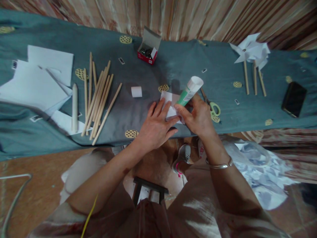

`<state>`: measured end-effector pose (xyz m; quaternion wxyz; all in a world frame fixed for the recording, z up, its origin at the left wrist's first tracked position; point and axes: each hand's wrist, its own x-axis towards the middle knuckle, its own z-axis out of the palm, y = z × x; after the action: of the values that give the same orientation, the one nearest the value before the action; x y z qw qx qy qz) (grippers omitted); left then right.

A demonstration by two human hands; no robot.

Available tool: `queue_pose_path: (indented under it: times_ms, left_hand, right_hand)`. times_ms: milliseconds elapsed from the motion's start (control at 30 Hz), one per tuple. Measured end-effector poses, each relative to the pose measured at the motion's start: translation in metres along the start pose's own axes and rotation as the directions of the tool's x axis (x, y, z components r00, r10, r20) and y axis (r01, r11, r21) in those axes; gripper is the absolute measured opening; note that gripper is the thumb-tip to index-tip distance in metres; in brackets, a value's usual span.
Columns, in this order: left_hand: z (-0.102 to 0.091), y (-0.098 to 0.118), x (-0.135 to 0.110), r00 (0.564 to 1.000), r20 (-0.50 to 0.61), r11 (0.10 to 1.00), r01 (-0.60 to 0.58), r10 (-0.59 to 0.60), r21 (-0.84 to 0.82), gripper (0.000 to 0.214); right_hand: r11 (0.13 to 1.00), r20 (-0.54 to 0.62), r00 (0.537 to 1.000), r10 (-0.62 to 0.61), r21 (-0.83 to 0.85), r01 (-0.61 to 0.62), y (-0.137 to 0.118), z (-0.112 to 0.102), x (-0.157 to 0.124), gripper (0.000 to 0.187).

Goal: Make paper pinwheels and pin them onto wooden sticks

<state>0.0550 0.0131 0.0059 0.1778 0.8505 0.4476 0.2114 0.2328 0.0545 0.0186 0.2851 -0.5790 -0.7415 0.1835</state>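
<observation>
Backdrop: A pleated brownish curtain is hung behind a long bench; the bench is draped in teal cloth printed with yellow spotted shapes.
Paper in work: A small white paper piece is laid at the near edge of the bench, between and partly under the hands.
Left hand: The left hand is set palm down, fingers spread, with the paper pinned beneath the fingertips.
Right hand: A green-and-white cylindrical glue stick is pinched between thumb and fingers of the right hand; it is tilted, lower end toward the paper. Contact of that end is hidden by the hand.
Cap: A short white plastic cylinder, probably the glue cap, is left lying apart, left of the paper.
Step in hand: Adhesive is judged to be in application to the paper.
Next move: Steady pressure from the left hand and a light stroke of the stick would be called for, the sheet being thin and easily dragged.
Left stock: Slim pale wooden sticks are grouped beside loose white sheets.
Right side: White paper pinwheels on wooden sticks are laid well apart from the work; green-handled scissors are placed just beside the right hand.
</observation>
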Motion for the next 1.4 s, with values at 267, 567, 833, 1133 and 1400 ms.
queue_pose_path:
  times_ms: [267, 567, 833, 1133, 1400]
  left_hand:
    - [-0.001, 0.001, 0.001, 1.000, 0.006, 1.000, 0.002, -0.002, 0.012, 0.035]
    - [0.000, -0.001, 0.000, 1.000, 0.000, 0.999, -0.010, 0.010, 0.031, 0.031]
    - [0.003, -0.002, 0.000, 1.000, -0.003, 1.000, -0.005, 0.005, 0.021, 0.035]
    - [-0.002, 0.000, 0.000, 1.000, 0.021, 1.000, -0.003, 0.002, 0.023, 0.039]
    - [0.001, -0.001, 0.001, 1.000, 0.013, 1.000, -0.001, 0.000, 0.023, 0.033]
  right_hand:
    - [1.000, 0.025, 1.000, 0.005, 0.020, -0.005, -0.005, 0.003, 0.003, 0.038]
    - [0.999, 0.052, 0.999, 0.015, 0.031, -0.017, -0.013, 0.000, -0.001, 0.035]
    - [0.999, 0.026, 0.999, 0.029, 0.030, -0.030, -0.005, -0.004, -0.005, 0.039]
    - [0.999, 0.006, 0.999, 0.040, -0.004, -0.040, -0.004, 0.001, 0.004, 0.040]
    - [0.998, 0.066, 0.997, 0.041, 0.047, -0.044, -0.014, 0.001, 0.002, 0.036]
